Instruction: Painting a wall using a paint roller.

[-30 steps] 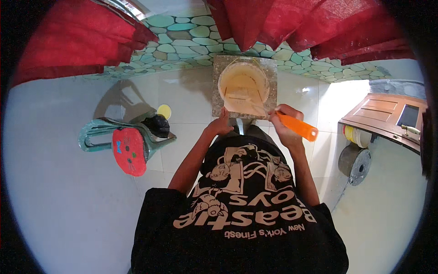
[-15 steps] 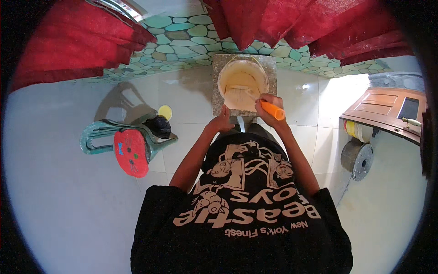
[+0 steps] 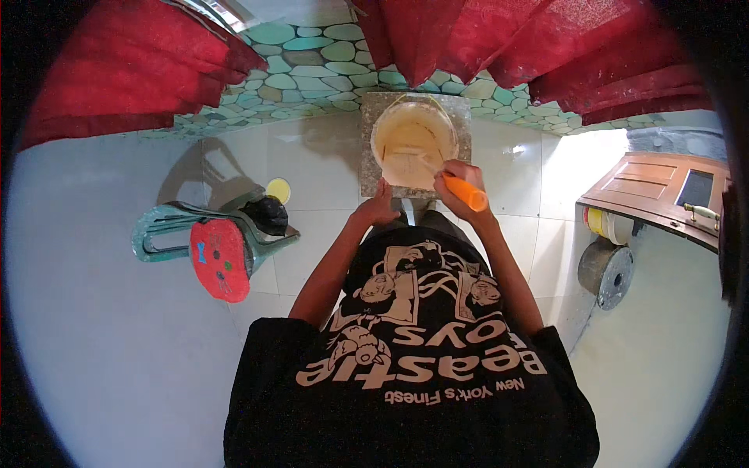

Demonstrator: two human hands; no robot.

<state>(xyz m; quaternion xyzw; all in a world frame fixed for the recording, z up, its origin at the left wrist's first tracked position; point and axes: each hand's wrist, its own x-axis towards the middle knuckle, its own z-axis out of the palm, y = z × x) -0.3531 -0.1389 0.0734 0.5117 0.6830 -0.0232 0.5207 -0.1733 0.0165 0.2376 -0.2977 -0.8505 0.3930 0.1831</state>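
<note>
A round bucket (image 3: 431, 115) holding cream-coloured paint (image 3: 409, 169) stands in front of me on a speckled stone slab (image 3: 463, 125). My right hand (image 3: 451, 175) is closed around the orange handle (image 3: 466, 193) of a paint roller, which slants down into the bucket. The roller's head lies low inside, coated in the same cream colour, so its outline is hard to make out. At the bucket's near left rim, my left hand (image 3: 376, 206) grips the edge; some of its fingers are hidden.
Left of me are stacked green plastic stools (image 3: 168, 226) with a red cushion (image 3: 221, 261), a black bag (image 3: 268, 214) and a yellow lid (image 3: 278, 190). To the right are a grey spool (image 3: 605, 269), a yellow-and-white tub (image 3: 608, 225) and a wooden door (image 3: 636, 183). Red curtains (image 3: 468, 35) hang ahead.
The roller handle and my right hand have shifted very slightly. My left hand stays at the bucket's rim. The whole view has moved a little.
</note>
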